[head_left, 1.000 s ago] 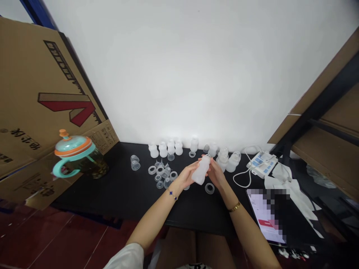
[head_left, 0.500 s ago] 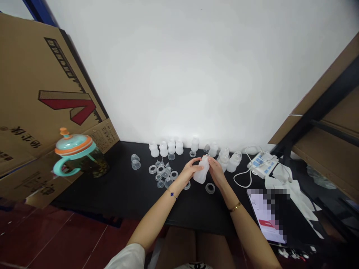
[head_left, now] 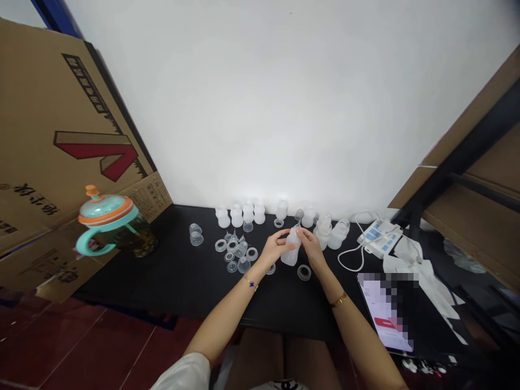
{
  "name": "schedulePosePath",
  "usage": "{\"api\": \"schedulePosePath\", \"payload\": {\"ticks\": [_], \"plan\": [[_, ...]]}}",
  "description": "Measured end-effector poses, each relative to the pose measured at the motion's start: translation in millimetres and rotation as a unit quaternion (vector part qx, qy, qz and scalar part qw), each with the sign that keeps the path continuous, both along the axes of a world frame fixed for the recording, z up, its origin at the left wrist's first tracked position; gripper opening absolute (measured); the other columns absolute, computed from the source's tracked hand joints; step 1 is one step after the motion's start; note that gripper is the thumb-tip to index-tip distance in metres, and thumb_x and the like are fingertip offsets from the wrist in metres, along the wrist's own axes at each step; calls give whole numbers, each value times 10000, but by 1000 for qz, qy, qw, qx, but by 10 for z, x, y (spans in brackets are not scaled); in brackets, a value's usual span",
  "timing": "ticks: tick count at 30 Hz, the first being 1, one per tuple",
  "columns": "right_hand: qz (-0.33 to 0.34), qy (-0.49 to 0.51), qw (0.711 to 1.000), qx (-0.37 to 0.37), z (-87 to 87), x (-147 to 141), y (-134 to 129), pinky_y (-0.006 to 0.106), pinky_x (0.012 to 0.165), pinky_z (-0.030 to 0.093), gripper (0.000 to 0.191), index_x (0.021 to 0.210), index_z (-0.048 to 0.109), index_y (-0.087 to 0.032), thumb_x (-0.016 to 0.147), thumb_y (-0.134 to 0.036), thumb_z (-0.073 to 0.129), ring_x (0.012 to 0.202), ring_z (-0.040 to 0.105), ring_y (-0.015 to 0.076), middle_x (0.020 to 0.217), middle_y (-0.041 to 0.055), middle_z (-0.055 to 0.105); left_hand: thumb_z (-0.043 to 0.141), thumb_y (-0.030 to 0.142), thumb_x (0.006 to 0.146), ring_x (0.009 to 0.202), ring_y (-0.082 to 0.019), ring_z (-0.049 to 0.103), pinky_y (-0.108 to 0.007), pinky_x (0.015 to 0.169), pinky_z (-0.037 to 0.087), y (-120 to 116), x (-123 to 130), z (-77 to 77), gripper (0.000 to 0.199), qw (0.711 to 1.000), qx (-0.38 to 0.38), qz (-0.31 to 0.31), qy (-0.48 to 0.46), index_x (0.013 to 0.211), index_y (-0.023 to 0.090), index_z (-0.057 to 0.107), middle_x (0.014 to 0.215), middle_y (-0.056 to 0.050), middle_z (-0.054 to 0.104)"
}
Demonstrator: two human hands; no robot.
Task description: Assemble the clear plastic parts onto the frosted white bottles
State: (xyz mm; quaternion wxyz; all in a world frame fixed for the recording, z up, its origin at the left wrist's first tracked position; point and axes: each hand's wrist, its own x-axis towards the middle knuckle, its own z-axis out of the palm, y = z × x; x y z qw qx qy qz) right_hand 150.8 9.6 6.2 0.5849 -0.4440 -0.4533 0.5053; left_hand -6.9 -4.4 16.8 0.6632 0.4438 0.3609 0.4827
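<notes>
A frosted white baby bottle stands tilted slightly above the black table. My left hand is closed around its body from the left. From the right, the fingers of my right hand close on the bottle's neck. A thin clear tip, like that of a nipple, sticks up at the mouth; its base is hidden by my fingers. Just below my right hand lies a clear collar ring. Another ring is partly covered by my left wrist.
Several white bottles line the wall, and capped ones stand right. Loose rings and nipples lie left of my hands, with two clear caps farther left. A teal-lidded jug, white power strip and tablet flank them.
The bottle has become more upright between my hands. The thin clear tip at its mouth now shows more plainly. My right fingers have shifted slightly left over the neck.
</notes>
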Motion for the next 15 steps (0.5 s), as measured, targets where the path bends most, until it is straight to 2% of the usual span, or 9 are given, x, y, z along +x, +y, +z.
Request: {"api": "schedulePosePath", "payload": {"ticks": [10, 15], "plan": [[-18, -34, 999, 38, -15, -42, -9, 443, 942, 539, 470, 991, 786, -239, 715, -618, 807, 1037, 706, 305, 992, 67, 790, 979, 286, 530, 949, -307, 756, -444, 945, 567, 31, 25, -106, 893, 999, 47, 11, 21, 1336, 93, 648, 1023, -151, 796], [-29, -70, 995, 61, -39, -46, -21, 428, 882, 562, 485, 1029, 771, -208, 749, -605, 775, 1028, 718, 316, 1023, 92, 789, 960, 292, 569, 1039, -339, 737, -491, 995, 554, 31, 38, -140, 803, 996, 82, 6, 30, 1301, 105, 685, 1128, -173, 771]]}}
